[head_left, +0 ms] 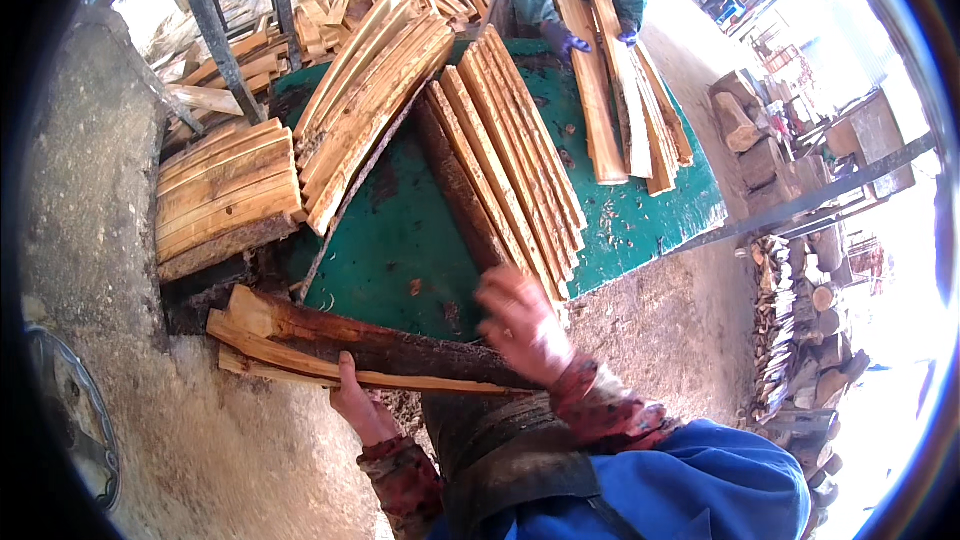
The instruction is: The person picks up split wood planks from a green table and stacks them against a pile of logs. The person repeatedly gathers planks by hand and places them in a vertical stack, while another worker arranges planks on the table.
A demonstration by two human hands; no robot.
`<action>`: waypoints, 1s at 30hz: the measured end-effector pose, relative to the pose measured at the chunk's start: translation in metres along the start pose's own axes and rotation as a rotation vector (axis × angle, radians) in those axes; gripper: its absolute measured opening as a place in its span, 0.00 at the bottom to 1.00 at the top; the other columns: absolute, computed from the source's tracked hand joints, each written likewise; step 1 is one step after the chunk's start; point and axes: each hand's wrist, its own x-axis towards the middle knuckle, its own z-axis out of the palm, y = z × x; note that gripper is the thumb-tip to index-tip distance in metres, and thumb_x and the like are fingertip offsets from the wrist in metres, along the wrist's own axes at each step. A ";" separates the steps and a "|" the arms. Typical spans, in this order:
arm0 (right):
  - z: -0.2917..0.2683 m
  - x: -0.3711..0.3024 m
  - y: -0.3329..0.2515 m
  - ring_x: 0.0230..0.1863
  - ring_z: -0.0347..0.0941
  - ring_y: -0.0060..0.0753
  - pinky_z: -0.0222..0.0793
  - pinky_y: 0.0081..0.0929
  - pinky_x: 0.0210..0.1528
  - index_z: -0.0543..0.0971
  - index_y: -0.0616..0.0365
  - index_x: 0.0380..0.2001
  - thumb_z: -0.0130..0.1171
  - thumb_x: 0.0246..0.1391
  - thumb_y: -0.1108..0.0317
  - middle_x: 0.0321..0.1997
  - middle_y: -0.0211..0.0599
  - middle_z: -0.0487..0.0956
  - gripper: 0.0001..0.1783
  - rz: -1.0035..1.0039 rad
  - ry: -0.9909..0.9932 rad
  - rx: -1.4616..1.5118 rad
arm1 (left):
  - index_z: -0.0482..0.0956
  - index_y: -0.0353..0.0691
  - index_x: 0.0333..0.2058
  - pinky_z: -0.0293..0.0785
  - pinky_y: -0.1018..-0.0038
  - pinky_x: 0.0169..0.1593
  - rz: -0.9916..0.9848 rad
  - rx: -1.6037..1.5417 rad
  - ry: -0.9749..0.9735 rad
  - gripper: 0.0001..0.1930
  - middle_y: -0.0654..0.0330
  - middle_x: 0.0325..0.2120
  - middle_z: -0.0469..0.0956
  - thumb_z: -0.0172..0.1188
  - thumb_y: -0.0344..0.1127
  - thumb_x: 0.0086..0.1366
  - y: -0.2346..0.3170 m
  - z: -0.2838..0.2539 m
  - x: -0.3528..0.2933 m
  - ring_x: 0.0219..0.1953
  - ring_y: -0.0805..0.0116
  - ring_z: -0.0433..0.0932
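At the table's near edge lies a small bundle of rough wooden boards, the top one with a dark bark face. My left hand grips its near edge, thumb on top and fingers underneath. Above the bundle's right end, my right hand is blurred by motion, so its fingers cannot be made out clearly. Just beyond that hand, a row of long narrow boards leans side by side on the green tabletop. A bark-covered slab lies along the row's left side.
Stacked boards and a longer pile occupy the left side. Across the table, a co-worker's gloved hand is beside several upright boards. Metal posts rise at the far left; logs are stacked at right.
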 end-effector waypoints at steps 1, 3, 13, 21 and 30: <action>-0.009 -0.001 0.017 0.62 0.62 0.59 0.60 0.49 0.64 0.74 0.63 0.52 0.68 0.42 0.72 0.59 0.51 0.68 0.30 0.076 0.089 -0.124 | 0.76 0.29 0.42 0.74 0.71 0.29 0.004 0.023 0.013 0.23 0.57 0.35 0.78 0.69 0.43 0.57 0.001 0.000 0.000 0.31 0.69 0.77; -0.020 -0.002 0.050 0.65 0.57 0.61 0.55 0.51 0.66 0.70 0.61 0.57 0.70 0.41 0.63 0.62 0.54 0.65 0.38 0.187 0.151 -0.245 | 0.76 0.31 0.41 0.73 0.73 0.27 -0.017 0.032 0.034 0.23 0.59 0.34 0.78 0.70 0.44 0.56 0.000 0.001 0.001 0.30 0.71 0.77; -0.034 -0.029 0.125 0.65 0.55 0.61 0.54 0.55 0.63 0.72 0.56 0.52 0.73 0.33 0.56 0.62 0.54 0.62 0.40 0.256 0.067 -0.329 | 0.75 0.31 0.45 0.73 0.73 0.27 0.063 0.024 0.016 0.25 0.59 0.38 0.77 0.70 0.42 0.56 -0.017 -0.005 0.019 0.32 0.70 0.77; -0.109 -0.017 0.166 0.52 0.69 0.52 0.68 0.39 0.52 0.75 0.59 0.41 0.69 0.40 0.72 0.51 0.49 0.71 0.21 0.499 0.323 -0.466 | 0.74 0.30 0.46 0.74 0.72 0.33 0.024 0.089 0.090 0.24 0.58 0.40 0.77 0.70 0.39 0.56 -0.012 -0.003 0.012 0.34 0.67 0.77; 0.023 0.019 0.112 0.38 0.77 0.53 0.73 0.40 0.41 0.76 0.62 0.42 0.69 0.44 0.51 0.35 0.52 0.78 0.29 0.545 -0.171 0.059 | 0.75 0.34 0.44 0.68 0.77 0.24 0.132 0.057 0.048 0.23 0.61 0.36 0.78 0.71 0.42 0.55 -0.022 -0.005 0.021 0.28 0.73 0.75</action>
